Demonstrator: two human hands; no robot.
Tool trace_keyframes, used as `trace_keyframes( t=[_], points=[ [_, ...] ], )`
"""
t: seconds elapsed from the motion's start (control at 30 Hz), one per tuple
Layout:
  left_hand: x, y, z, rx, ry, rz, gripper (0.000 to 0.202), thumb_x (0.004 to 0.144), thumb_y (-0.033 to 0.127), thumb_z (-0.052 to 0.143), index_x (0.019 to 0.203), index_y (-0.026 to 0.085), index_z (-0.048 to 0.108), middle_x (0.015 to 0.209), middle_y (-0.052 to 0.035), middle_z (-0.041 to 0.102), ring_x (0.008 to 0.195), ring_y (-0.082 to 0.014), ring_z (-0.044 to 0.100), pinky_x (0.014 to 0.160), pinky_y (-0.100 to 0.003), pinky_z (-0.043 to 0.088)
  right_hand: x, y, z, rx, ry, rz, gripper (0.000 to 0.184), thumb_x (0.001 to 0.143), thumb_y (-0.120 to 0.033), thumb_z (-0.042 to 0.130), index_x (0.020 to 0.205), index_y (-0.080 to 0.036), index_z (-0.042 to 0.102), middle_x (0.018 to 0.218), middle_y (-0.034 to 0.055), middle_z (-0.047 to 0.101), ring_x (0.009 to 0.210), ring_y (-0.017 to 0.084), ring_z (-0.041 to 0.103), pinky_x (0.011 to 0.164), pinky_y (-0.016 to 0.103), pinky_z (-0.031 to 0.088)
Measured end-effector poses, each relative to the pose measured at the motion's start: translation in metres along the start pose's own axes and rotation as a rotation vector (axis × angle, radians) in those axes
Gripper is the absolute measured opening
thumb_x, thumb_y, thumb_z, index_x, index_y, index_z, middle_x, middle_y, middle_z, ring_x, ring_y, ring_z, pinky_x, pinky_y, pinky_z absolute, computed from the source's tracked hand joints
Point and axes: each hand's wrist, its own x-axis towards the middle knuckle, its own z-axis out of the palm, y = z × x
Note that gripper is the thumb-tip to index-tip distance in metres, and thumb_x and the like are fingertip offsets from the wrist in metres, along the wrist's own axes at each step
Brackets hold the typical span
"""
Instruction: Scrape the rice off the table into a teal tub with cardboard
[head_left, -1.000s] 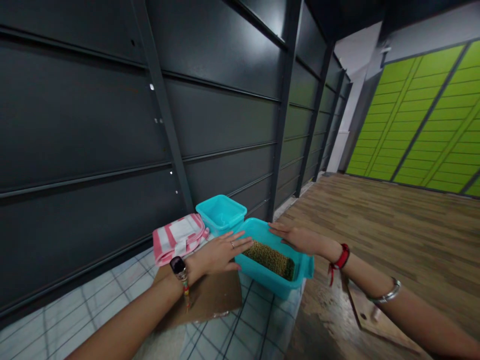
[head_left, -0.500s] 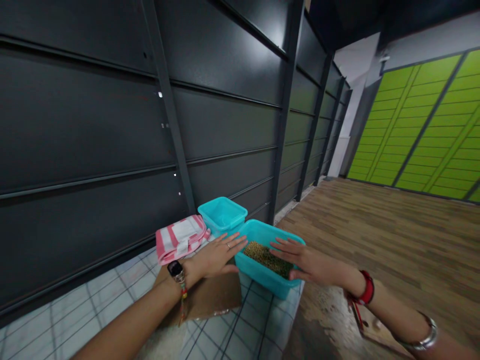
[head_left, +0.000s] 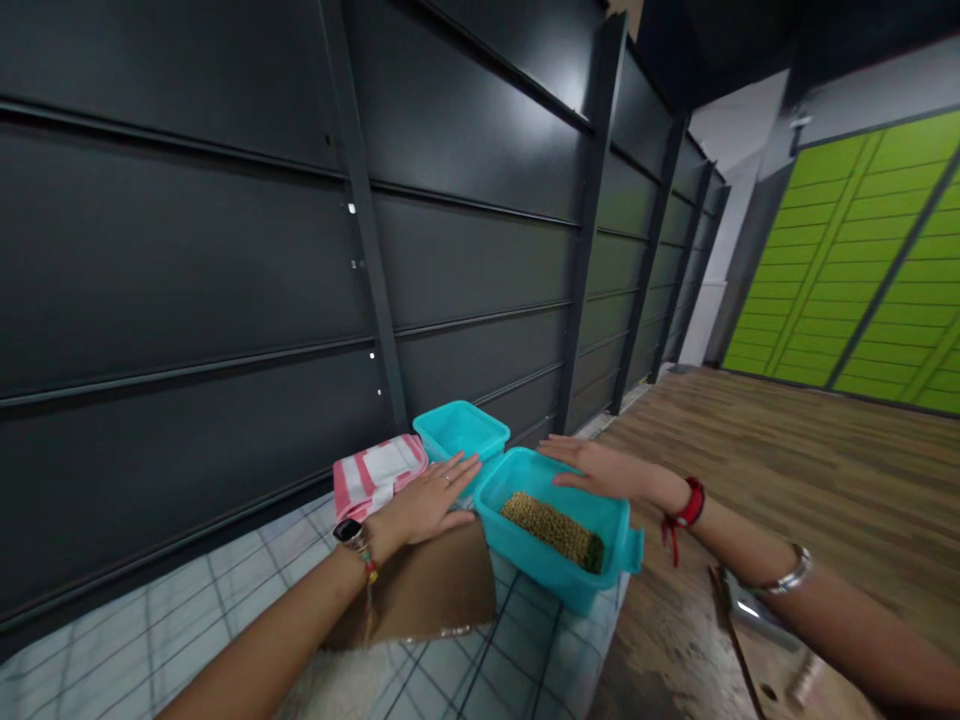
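Observation:
A turquoise plastic basin (head_left: 525, 565) stands on the checked cloth, with tan beans (head_left: 551, 525) in its bottom and a small dark green patch (head_left: 594, 552) at its near right corner. My right hand (head_left: 592, 465) hovers over the basin's far right rim, flat, fingers stretched to the left, holding nothing. To the left of the basin is my left hand (head_left: 431, 500), palm down with fingers extended above a piece of brown cardboard (head_left: 442, 590). Nothing is in it. Behind it sits a second turquoise basin (head_left: 461, 430), beside a folded pink-and-white striped towel (head_left: 379, 475).
A checked cloth (head_left: 187, 610) covers the surface under the basins. Dark metal panels (head_left: 480, 260) rise along the back. At the lower right lie a wooden board (head_left: 780, 675) and a grey metallic object (head_left: 761, 610). Wooden flooring (head_left: 787, 450) stretches toward green lockers (head_left: 847, 280).
My right hand has moved up and back from above the beans to the far rim, uncovering more beans and the basin's right handle. My left hand stays nearly still; the view has shifted slightly.

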Motion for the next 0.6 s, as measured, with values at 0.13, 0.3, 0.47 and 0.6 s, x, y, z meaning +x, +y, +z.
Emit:
trace_keyframes(
  t=[0.13,0.3,0.47,0.6],
  points=[
    [0.000,0.003,0.001,-0.027,-0.045,0.010,0.060,0.086,0.053,0.032,0.138,0.026,0.022,0.146,-0.0079,0.023,0.134,-0.0259,0.019,0.107,-0.049,0.019,0.041,0.018,0.011,-0.020,0.022,-0.037,0.050,0.085,-0.032,0.047,0.128,-0.006,0.045,0.131,0.0176,0.045,0.123,0.025,0.039,0.105,0.035,0.030],
    [0.002,0.003,0.000,-0.019,-0.091,-0.033,0.061,0.085,0.052,0.036,0.138,0.025,0.022,0.145,-0.0075,0.026,0.134,-0.0268,0.018,0.107,-0.054,0.018,0.066,0.016,0.033,-0.014,0.082,-0.115,0.053,0.081,-0.030,0.054,0.132,-0.021,0.041,0.137,0.0099,0.039,0.128,0.023,0.030,0.107,0.036,0.026],
    [-0.004,-0.007,0.009,-0.057,-0.087,-0.058,0.064,0.084,0.049,0.040,0.138,0.020,0.022,0.145,-0.0105,0.024,0.134,-0.0249,0.018,0.109,-0.049,0.016,0.061,0.003,0.049,-0.004,0.091,-0.185,0.058,0.081,-0.028,0.055,0.135,-0.032,0.034,0.138,0.0050,0.037,0.128,0.018,0.030,0.106,0.033,0.028],
    [-0.007,-0.014,0.016,-0.201,0.038,-0.089,0.062,0.079,0.046,0.052,0.134,0.023,0.033,0.142,-0.0077,0.033,0.132,-0.0247,0.024,0.109,-0.045,0.017,0.063,0.007,0.047,-0.049,0.051,-0.184,0.058,0.082,-0.027,0.055,0.136,-0.025,0.033,0.139,0.0077,0.035,0.129,0.019,0.028,0.107,0.034,0.028]
  ],
)
